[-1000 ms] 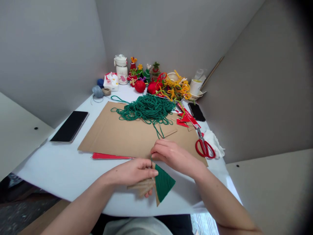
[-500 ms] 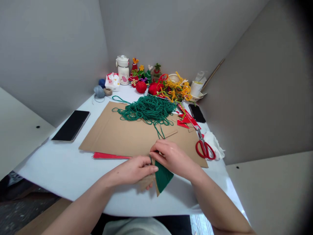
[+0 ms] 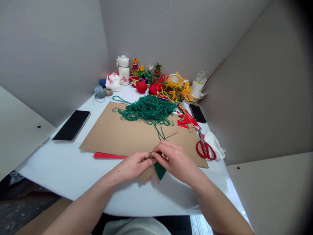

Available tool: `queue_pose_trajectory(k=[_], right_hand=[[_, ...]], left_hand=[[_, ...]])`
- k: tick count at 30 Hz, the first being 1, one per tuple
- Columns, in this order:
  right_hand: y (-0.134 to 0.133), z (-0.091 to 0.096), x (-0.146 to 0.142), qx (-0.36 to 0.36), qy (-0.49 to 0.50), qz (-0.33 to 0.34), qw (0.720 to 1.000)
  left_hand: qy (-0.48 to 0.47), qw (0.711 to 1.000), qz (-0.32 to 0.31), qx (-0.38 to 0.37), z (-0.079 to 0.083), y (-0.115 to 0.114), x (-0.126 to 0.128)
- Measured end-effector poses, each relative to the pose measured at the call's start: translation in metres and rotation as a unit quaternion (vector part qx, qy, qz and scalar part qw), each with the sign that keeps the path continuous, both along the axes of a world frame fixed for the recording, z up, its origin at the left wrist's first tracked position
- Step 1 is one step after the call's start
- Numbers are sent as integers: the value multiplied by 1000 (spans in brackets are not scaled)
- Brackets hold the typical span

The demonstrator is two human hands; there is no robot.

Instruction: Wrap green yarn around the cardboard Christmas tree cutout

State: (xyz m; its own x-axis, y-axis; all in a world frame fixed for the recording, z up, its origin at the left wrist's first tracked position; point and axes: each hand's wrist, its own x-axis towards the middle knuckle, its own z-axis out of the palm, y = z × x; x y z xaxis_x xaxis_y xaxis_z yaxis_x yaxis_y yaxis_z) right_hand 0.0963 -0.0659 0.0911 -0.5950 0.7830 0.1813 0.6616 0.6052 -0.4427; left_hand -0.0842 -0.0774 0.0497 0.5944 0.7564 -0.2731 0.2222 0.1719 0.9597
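Observation:
Near the front of the table, my left hand (image 3: 140,165) is closed around a piece of brown cardboard partly wrapped in green yarn (image 3: 160,170). Its green side slopes to a point at the bottom, and bare cardboard shows along the edges. At its top, the thumb and fingers of my right hand (image 3: 172,156) are pinched together, seemingly on the green strand; the fingertips hide most of it. A loose heap of green yarn (image 3: 149,109) lies beyond my hands. From it a strand runs down under my right hand.
A large cardboard sheet (image 3: 110,137) lies under the heap. Red-handled scissors (image 3: 205,150) rest at its right, near crumpled white tissue (image 3: 215,145). Phones lie left (image 3: 72,125) and right (image 3: 197,113). A bottle (image 3: 123,71), small yarn-covered trees and yellow yarn (image 3: 179,88) stand at the back.
The cardboard piece has tilted and lifted slightly, showing less of its green side. My right hand has shifted a little, still pinching at its top. Things on the table stay put.

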Motion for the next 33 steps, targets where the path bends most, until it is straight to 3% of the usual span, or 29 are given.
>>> queue_pose_trajectory(k=[12, 19, 24, 33], right_hand=[[-13, -18, -9, 131, -18, -3, 991], [-14, -23, -6, 173, -60, -19, 983], [-14, -25, -7, 178, -74, -13, 981], [-18, -25, -2, 180, -17, -25, 983]], left_hand=[[-35, 985, 149, 74, -2, 7, 1], [-102, 980, 172, -7, 5, 7, 2], [-75, 971, 226, -18, 5, 6, 2], [-135, 943, 292, -84, 9, 8, 4]])
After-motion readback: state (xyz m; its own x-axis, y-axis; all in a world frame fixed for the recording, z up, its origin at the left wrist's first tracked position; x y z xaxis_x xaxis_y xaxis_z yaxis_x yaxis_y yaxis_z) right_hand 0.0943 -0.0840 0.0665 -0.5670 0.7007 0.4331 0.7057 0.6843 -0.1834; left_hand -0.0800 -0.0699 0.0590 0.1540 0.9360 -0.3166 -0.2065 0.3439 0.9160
